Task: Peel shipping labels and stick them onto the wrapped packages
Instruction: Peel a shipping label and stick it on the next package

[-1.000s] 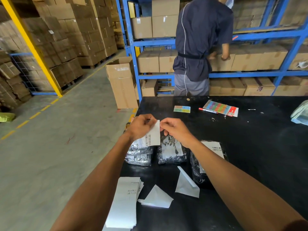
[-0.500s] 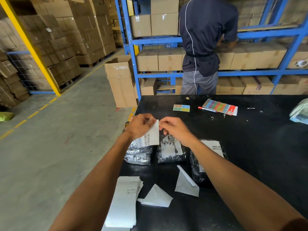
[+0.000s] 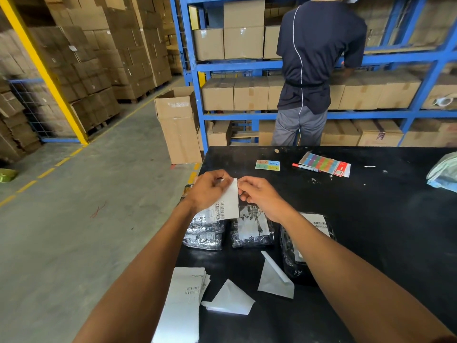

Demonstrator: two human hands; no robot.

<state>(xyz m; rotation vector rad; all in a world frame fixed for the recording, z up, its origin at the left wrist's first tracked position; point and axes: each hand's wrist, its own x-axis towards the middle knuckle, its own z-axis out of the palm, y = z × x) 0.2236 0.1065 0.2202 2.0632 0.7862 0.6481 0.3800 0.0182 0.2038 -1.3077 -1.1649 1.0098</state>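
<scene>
My left hand (image 3: 210, 190) grips a white shipping label (image 3: 228, 204) with barcodes, held above the black table (image 3: 371, 219). My right hand (image 3: 258, 196) pinches the label's upper right corner. Below them lie wrapped packages: a silvery stack (image 3: 204, 233) at the left, a middle one (image 3: 252, 229) bearing a label, and a dark one (image 3: 291, 251) at the right under my right forearm, its label (image 3: 320, 224) partly showing. A stack of unpeeled labels (image 3: 184, 300) hangs over the table's near left edge.
Two peeled backing papers (image 3: 228, 299) (image 3: 274, 280) lie near the front. At the back are a small coloured card (image 3: 267, 165), a red marker (image 3: 305, 167), a coloured sticker pack (image 3: 324, 164) and a bag (image 3: 444, 174). A person (image 3: 314, 65) stands at blue shelving behind the table.
Both hands keep the label in nearly the same place; my right fingers work at its top corner. The person behind the table has shifted to the right.
</scene>
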